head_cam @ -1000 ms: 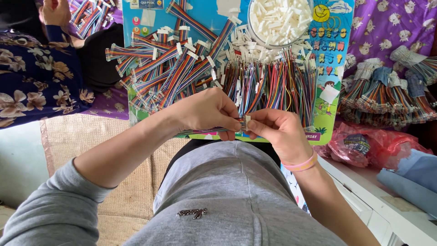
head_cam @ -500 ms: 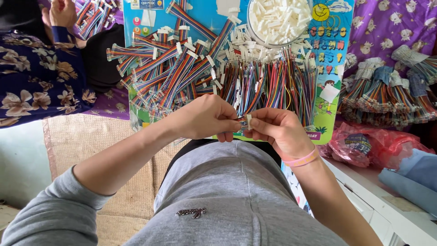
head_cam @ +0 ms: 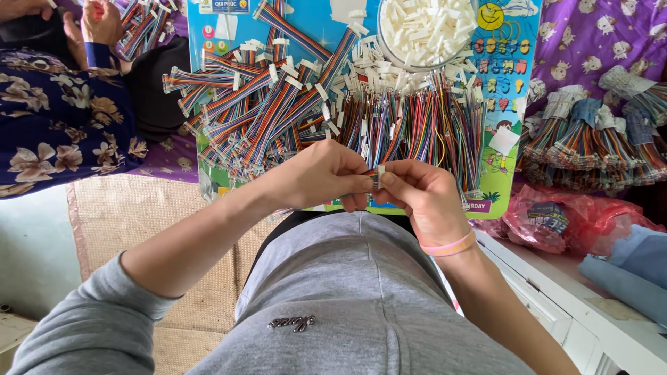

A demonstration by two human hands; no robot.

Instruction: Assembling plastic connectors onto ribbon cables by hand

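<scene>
Above blue board (head_cam: 517,97), fingers (head_cam: 361,182) pinched on perhaps a ribbon-cable connector (head_cam: 379,178).

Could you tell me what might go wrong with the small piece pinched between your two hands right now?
The small white connector is pinched only at the fingertips of left hand and right hand, so it might slip into the lap. Loose multicoloured wires lie just beyond and could tangle or snag.
</scene>
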